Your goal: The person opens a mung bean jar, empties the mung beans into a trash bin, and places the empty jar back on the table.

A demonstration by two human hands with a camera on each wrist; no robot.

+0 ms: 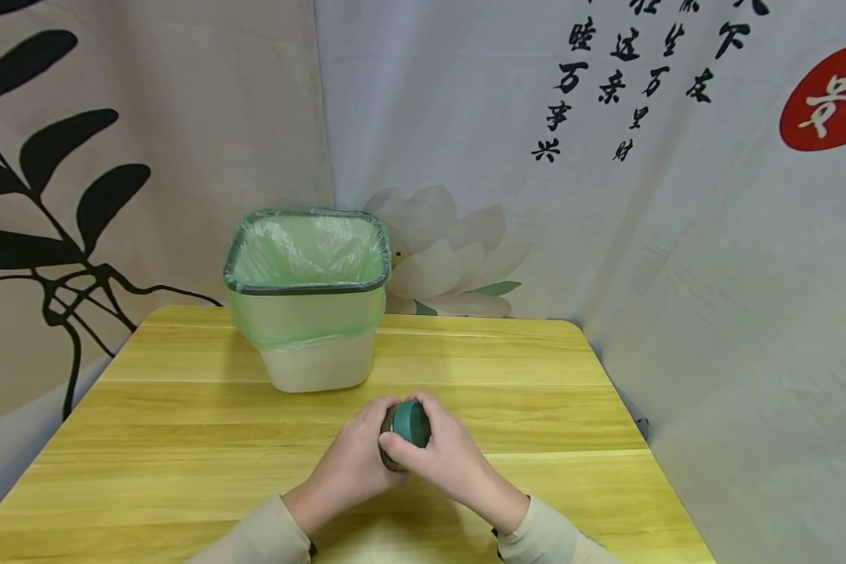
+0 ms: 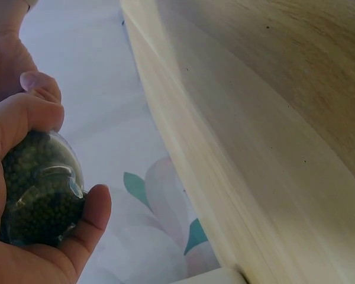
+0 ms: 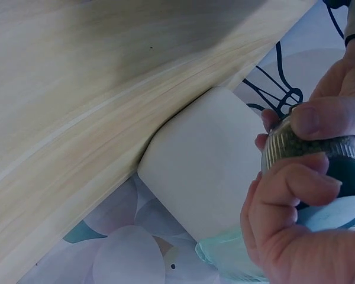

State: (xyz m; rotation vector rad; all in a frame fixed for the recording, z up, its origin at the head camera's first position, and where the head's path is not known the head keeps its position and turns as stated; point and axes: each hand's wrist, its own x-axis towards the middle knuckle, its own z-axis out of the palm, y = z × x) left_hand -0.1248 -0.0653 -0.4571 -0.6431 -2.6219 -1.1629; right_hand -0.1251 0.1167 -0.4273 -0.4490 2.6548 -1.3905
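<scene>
Over the near middle of the table, both hands are on a small clear jar (image 2: 44,189) filled with small round green beans or grains. Its green lid (image 1: 412,423) faces toward the right hand in the head view. The left hand (image 1: 356,454) grips the jar's body, with fingers curled around it in the left wrist view. My right hand (image 1: 454,462) has its thumb and fingers around the lid end. In the right wrist view, ribbed clear sides (image 3: 278,145) of the jar show between the two hands. Whether the lid is loose cannot be told.
A whitish bin (image 1: 320,364) lined with a thin green bag (image 1: 310,317) stands at the table's back left. The wooden table (image 1: 522,407) has cloth hangings behind it, with printed leaves, a lotus and characters.
</scene>
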